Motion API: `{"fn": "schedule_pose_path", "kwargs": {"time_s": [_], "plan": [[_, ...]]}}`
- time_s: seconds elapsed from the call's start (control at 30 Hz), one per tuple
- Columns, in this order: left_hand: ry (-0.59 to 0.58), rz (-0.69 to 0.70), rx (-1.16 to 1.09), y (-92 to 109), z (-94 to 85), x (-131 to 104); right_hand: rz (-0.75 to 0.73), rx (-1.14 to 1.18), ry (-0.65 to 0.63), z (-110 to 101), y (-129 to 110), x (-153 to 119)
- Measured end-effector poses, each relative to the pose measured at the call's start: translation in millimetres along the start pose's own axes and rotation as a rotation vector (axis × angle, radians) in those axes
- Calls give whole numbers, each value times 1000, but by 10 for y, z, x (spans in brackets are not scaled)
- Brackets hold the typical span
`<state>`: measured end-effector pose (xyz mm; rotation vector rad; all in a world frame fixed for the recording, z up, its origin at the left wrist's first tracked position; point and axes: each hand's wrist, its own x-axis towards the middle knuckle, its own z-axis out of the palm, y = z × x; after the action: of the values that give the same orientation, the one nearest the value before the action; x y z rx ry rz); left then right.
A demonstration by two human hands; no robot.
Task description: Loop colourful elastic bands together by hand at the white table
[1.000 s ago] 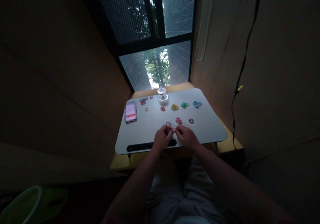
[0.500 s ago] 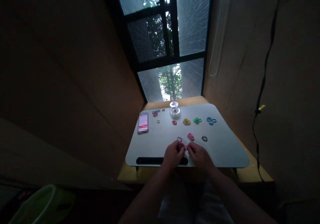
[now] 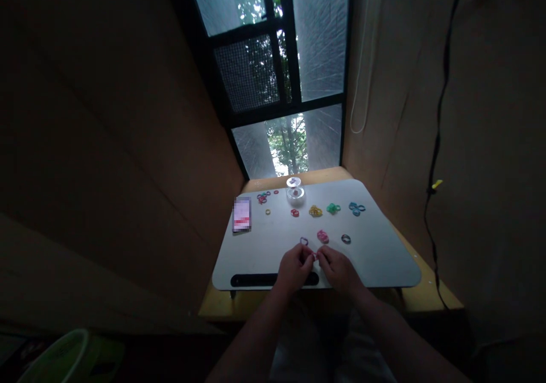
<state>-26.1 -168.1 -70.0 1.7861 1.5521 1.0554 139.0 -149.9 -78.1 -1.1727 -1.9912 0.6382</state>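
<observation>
My left hand (image 3: 295, 266) and my right hand (image 3: 336, 266) meet near the front edge of the white lap table (image 3: 379, 263). Both have their fingers pinched together on a small pinkish elastic band (image 3: 314, 255), mostly hidden by the fingertips. Just beyond my left fingers lies a single purple band (image 3: 303, 241). A heap of pink bands (image 3: 323, 236) sits beyond my right fingers, and a dark multicoloured band (image 3: 346, 239) is to the right of it.
Farther back lie red bands (image 3: 294, 213), yellow bands (image 3: 315, 211), green bands (image 3: 333, 208) and blue bands (image 3: 356, 208). Behind them stands a clear round container (image 3: 295, 194). A phone (image 3: 242, 214) rests at the left, near mixed bands (image 3: 263, 197). A black slot (image 3: 253, 280) runs along the front.
The view has shifted slightly, so the whole scene sits a little lower and more to the left. My hands stay together at the same spot, still pinching the band.
</observation>
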Motion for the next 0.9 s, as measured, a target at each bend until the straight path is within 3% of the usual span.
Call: {"fn": "schedule_pose_path", "kwargs": {"time_s": [0.27,0.43,0.63,0.8,0.9], "plan": [[56,-15,-150,40,-65,213,-27,-27,31,5,20,23],[-35,105,102,189,-148,549,-23,-58,31,3,39,49],[-130,119,323,244,-68,945,-25,-47,27,1,52,45],[-186,117,416,206,-32,1087,-33,-50,35,20,76,45],[-200,130,455,207,-134,1137,-39,-55,33,18,79,48]]}}
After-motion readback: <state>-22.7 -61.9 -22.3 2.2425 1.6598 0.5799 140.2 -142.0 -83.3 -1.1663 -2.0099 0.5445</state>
